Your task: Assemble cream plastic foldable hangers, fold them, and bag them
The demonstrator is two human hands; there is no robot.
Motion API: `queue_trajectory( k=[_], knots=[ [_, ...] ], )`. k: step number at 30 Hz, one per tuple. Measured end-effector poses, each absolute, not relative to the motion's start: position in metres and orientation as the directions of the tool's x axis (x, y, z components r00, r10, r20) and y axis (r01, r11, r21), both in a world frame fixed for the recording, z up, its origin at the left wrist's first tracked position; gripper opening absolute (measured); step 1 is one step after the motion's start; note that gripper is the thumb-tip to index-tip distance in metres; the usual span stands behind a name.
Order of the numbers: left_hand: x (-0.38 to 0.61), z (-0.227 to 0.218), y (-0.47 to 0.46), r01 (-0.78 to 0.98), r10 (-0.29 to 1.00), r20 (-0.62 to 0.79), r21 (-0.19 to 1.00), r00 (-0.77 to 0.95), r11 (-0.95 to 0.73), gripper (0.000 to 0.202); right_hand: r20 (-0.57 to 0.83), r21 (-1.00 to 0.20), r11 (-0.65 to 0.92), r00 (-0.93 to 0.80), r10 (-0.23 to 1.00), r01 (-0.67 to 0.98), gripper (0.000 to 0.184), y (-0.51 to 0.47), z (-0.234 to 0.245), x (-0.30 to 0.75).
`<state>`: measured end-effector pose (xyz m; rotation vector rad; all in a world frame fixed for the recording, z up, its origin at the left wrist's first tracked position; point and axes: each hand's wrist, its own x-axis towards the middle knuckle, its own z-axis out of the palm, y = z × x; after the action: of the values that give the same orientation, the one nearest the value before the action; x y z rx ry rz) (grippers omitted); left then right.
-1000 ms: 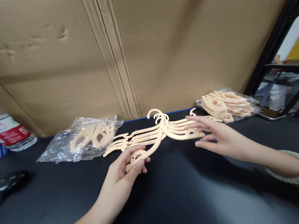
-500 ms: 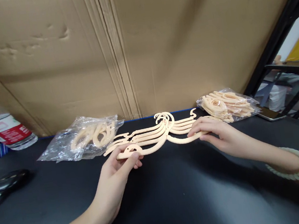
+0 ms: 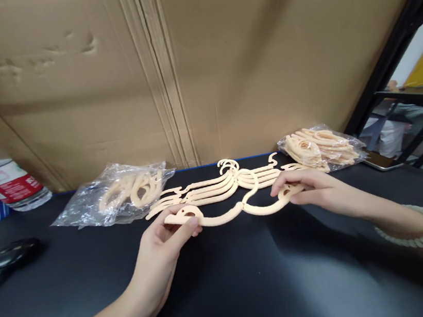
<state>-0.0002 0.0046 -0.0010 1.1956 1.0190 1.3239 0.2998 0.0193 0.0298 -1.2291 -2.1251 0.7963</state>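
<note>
A cream plastic hanger (image 3: 237,209) is held by both ends just above the black table (image 3: 252,288). My left hand (image 3: 161,251) pinches its left end, thumb on top. My right hand (image 3: 315,189) grips its right end with curled fingers. A pale ribbed bracelet (image 3: 416,235) sits on my right wrist. Right behind the held hanger, a row of several more cream hangers (image 3: 215,189) lies flat on the table, hooks pointing away from me.
A clear bag with hangers (image 3: 123,196) lies at the back left, another full bag (image 3: 321,149) at the back right. A cardboard wall (image 3: 184,68) closes off the back. A water bottle (image 3: 4,185) and a dark object (image 3: 9,255) sit at the left.
My right hand has closed on the hanger's right end. Both hands have drawn that hanger out of the row toward me and lifted it slightly.
</note>
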Motion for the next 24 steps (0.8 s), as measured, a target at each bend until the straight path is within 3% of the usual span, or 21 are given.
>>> queue_trajectory(
  k=[8,12,16,20,24],
  knots=[
    [0.0,-0.001,0.004,-0.12,0.991,0.109,0.988,0.08,-0.099,0.024,0.16,-0.818,0.348,-0.4,0.902,0.459,0.018,0.016,0.028,0.295],
    [0.0,-0.001,0.005,-0.056,0.977,0.1,0.994,0.187,-0.092,0.014,0.115,-0.951,0.212,-0.377,0.919,0.227,0.03,0.015,0.024,0.29],
    [0.002,0.0,0.004,-0.001,0.958,0.111,0.993,0.265,-0.115,0.014,0.072,-0.997,0.059,-0.399,0.914,-0.045,0.041,0.011,0.016,0.281],
    [0.001,0.0,0.005,0.012,0.941,0.092,0.995,0.326,-0.102,0.017,0.022,-0.981,-0.066,-0.438,0.899,-0.184,0.034,0.008,0.008,0.275],
    [0.001,-0.001,0.004,0.011,0.928,0.069,0.997,0.366,-0.079,0.019,0.013,-0.984,-0.084,-0.538,0.843,-0.156,0.022,0.006,0.005,0.271]
  ],
)
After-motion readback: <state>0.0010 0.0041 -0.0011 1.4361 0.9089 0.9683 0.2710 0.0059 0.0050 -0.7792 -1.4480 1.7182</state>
